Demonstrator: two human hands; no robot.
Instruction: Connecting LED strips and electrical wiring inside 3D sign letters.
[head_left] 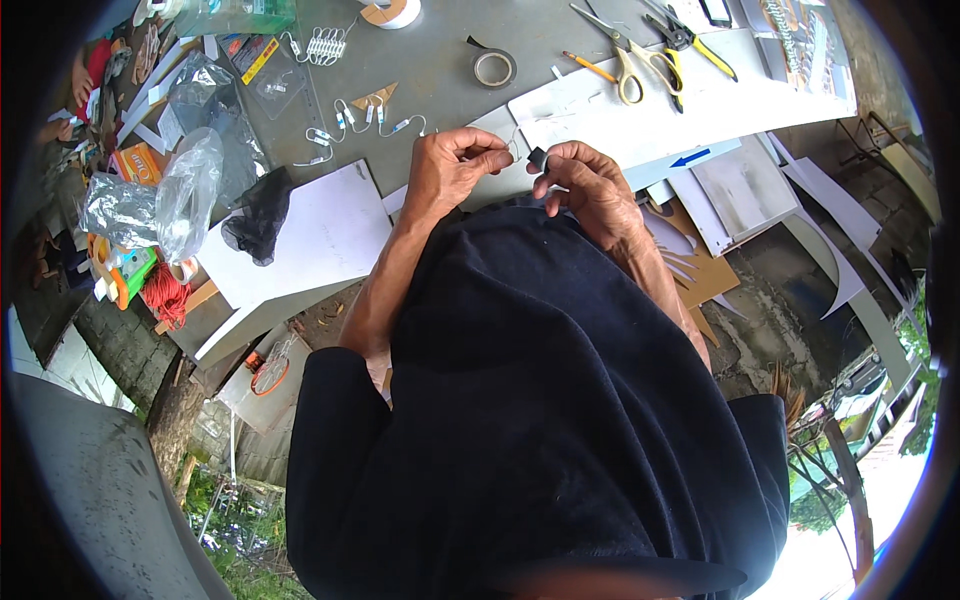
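A small dark piece of tape (538, 158) is pinched between thumb and forefinger of the right hand (590, 185), held just above the near edge of the grey tabletop (440, 70). Directly to its left, a thin pale wire (513, 148) is gripped in the closed fingertips of the left hand (452, 165), its free end pointing toward the tape piece; the two are close together but whether they touch cannot be told. The wire's run is roughly upright and short, the tape piece squarish and matte black. A tape roll (494, 68) lies farther off on the tabletop, beyond both hands.
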